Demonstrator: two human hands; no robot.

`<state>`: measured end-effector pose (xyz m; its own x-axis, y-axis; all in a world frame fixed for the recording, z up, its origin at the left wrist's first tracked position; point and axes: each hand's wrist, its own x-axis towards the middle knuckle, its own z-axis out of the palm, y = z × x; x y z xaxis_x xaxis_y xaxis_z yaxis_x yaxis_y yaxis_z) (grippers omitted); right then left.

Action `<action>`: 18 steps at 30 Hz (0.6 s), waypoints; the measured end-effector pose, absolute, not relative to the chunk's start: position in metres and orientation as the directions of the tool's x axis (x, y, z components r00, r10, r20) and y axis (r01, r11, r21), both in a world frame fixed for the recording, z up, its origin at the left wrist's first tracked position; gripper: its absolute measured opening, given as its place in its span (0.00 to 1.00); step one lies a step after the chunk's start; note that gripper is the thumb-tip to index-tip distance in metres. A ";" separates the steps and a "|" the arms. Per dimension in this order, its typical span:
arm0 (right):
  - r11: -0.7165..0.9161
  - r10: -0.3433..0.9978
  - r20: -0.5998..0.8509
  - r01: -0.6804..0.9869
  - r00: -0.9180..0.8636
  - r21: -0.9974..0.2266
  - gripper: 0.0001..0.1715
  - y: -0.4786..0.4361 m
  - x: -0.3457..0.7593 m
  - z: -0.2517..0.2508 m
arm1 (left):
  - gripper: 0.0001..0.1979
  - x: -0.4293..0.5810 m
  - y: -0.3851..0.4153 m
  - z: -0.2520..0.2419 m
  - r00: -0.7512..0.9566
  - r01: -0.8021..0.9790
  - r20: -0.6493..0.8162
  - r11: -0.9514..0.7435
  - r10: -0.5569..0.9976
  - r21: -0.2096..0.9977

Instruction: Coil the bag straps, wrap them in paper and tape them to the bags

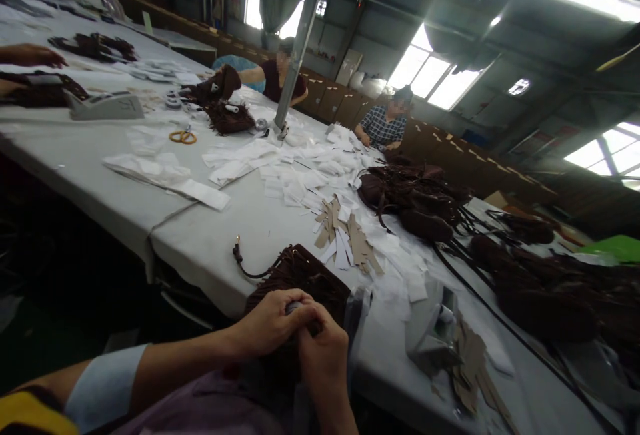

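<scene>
A brown fringed bag [305, 278] lies at the near edge of the long white table [210, 242], its strap curling off to the left. My left hand [270, 322] and my right hand [323, 348] meet right over its near side. Both have their fingers curled together and pinch a small grey piece that I cannot make out. White and tan paper slips [350, 242] lie just beyond the bag.
Heaps of brown fringed bags [415, 198] and black straps fill the table's right side. Scissors [183, 136] and white slips [280, 168] lie mid-table around a metal pole [300, 42]. Two people sit at the far side; another person's hand [30, 55] rests far left.
</scene>
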<state>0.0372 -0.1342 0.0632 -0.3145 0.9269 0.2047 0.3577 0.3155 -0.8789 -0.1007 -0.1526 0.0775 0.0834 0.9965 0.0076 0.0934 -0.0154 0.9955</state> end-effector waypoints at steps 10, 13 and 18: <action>-0.121 0.969 -0.085 -0.145 -0.234 -0.982 0.27 -0.127 0.035 0.070 | 0.27 -0.097 -0.144 0.066 -0.040 -0.407 -0.251 0.213 0.967 0.888; -0.046 0.973 -0.029 -0.069 -0.227 -0.997 0.29 -0.125 0.035 0.073 | 0.25 -0.101 -0.141 0.065 -0.039 -0.432 -0.283 0.239 0.958 0.870; 0.125 0.971 0.060 0.278 -0.231 -0.952 0.29 -0.125 0.029 0.071 | 0.21 -0.103 -0.137 0.065 -0.191 -0.613 -0.308 0.132 0.932 0.779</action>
<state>0.0294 -0.1252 0.0712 -0.2312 0.9711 0.0598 0.2784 0.1249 -0.9523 -0.1027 -0.1365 0.0650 -0.1915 0.9319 -0.3079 -0.6128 0.1316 0.7792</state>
